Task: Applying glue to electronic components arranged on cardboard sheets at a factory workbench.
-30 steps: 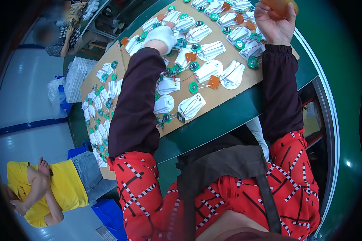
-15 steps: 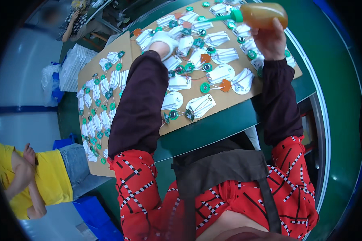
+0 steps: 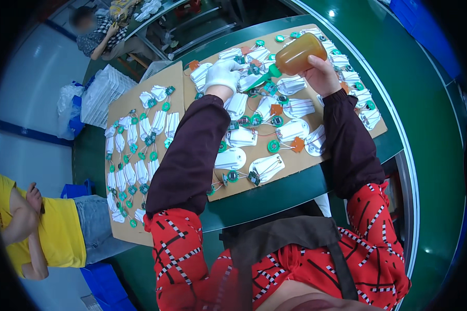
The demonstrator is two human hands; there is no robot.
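Observation:
My right hand [image 3: 323,76], bare, grips a squeeze bottle [image 3: 301,54] of amber liquid. The bottle is tilted, its green nozzle [image 3: 267,76] slanting down and left over the parts, close to my left hand. In a white glove, my left hand [image 3: 223,75] has its fingers drawn together among white plastic casings at the far left of the cardboard; what they pinch is hidden. Around both hands lie many white casings [image 3: 298,107] wired to green round pieces [image 3: 273,146], small circuit boards [image 3: 253,178] and orange square pieces [image 3: 297,144].
A second cardboard sheet [image 3: 179,98] on the left bears more wired casings. Both sheets lie on a green table [image 3: 275,203]. Stacked white crates [image 3: 109,93] stand beyond. A person in yellow [image 3: 57,228] is at the left, another person [image 3: 106,39] sits at the far left.
The view has shifted, so the table sits lower in the picture. The bottle has moved left, tipping more steeply, with its nozzle closer to my left hand. My left hand remains among the casings.

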